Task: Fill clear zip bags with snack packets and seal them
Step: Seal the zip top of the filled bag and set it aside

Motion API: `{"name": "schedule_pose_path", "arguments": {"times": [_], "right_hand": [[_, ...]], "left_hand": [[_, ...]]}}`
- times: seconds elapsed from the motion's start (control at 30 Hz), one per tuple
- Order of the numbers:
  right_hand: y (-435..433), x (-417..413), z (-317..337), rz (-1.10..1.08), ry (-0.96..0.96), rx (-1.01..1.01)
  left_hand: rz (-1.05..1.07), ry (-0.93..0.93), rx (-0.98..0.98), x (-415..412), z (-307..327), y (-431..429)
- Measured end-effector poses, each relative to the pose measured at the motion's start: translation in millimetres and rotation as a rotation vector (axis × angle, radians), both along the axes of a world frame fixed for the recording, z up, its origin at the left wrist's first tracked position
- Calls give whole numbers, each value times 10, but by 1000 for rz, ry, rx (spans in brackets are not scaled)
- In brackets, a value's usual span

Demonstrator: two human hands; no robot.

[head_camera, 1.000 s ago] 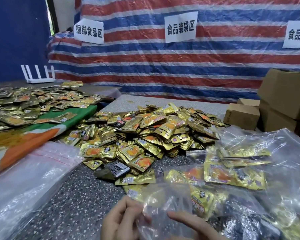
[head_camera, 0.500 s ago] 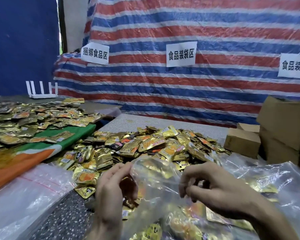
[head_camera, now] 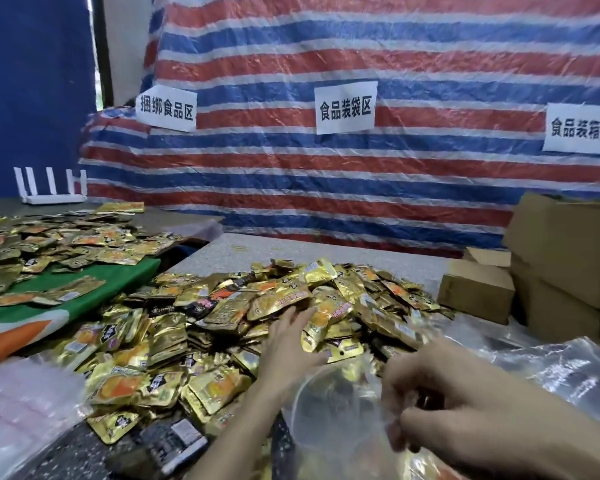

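Observation:
A big heap of gold snack packets (head_camera: 222, 327) covers the speckled table (head_camera: 243, 251) in front of me. My left hand (head_camera: 288, 344) reaches out over the heap, its fingers lying on packets near the top of the pile. My right hand (head_camera: 440, 400) pinches the rim of a clear zip bag (head_camera: 336, 410) and holds its mouth open toward the heap. The bag looks empty at its mouth. Its lower part runs out of the frame.
A stack of empty clear zip bags (head_camera: 25, 410) lies at the lower left. More clear plastic bags (head_camera: 565, 372) lie at the right. Cardboard boxes (head_camera: 568, 258) stand at the right. A second spread of packets (head_camera: 49, 244) lies on a green and orange cloth at the left.
My left hand has let go of the bag's rim and reached forward onto the packet heap. My right hand still holds the bag, now lower and to the right.

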State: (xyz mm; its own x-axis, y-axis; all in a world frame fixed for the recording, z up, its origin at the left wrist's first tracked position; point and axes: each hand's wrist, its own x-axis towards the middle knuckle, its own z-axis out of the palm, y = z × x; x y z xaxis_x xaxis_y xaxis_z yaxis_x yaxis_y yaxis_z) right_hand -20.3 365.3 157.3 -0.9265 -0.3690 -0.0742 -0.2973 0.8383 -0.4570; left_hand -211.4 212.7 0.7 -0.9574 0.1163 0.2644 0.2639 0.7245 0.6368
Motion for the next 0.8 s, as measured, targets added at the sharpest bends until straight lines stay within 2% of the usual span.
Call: {"name": "schedule_pose_path", "arguments": {"times": [0.07, 0.17, 0.33, 0.43, 0.53, 0.6, 0.7, 0.8], "right_hand": [[4, -7, -13, -4, -3, -4], [-15, -38, -59, 10, -3, 5], [-20, -69, -130, 42, 53, -20], [-16, -41, -132, 42, 85, -57], [-4, -30, -121, 51, 97, -65], [-3, -23, -114, 55, 97, -79], [-17, -24, -105, 62, 143, -119], [-30, -34, -114, 68, 213, -166]], "left_hand": [[11, 3, -46, -84, -161, 95], [114, 134, -44, -129, -223, 139], [76, 127, 350, -54, 86, 17], [49, 125, 485, 80, 484, -200], [-15, 80, 743, 399, 957, -445], [-42, 147, 837, 698, 1237, -621], [-73, 195, 848, 1130, 1520, -798], [-101, 102, 695, 1436, 1658, -835]]}}
